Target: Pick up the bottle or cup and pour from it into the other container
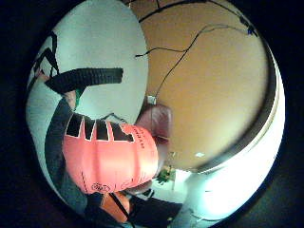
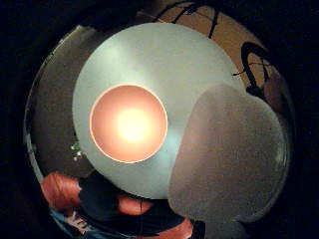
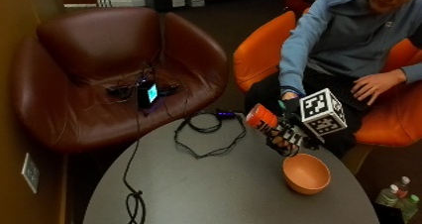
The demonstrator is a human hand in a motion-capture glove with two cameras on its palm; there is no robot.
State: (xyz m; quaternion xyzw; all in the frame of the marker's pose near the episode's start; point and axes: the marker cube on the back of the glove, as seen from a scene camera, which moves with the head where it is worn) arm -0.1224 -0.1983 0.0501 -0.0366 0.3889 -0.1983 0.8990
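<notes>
In the outside view my gloved right hand (image 3: 289,136) grips an orange bottle (image 3: 264,120) with a black-lettered label. It holds the bottle tilted above the round grey table (image 3: 217,184), with one end pointing up and away from me. An orange bowl (image 3: 306,173) stands on the table just below and beside the hand. The thumb side palm view looks straight down into the bowl (image 2: 128,123), and nothing shows inside it. A gloved finger (image 2: 229,154) fills the edge of that view. The bottle (image 1: 109,156) lies close against the palm in the little finger side view.
A black cable (image 3: 211,135) loops across the far side of the table and down its left side. A brown armchair (image 3: 112,70) holding small devices stands behind the table. I sit in an orange chair (image 3: 264,50). Small bottles (image 3: 395,194) stand on the floor.
</notes>
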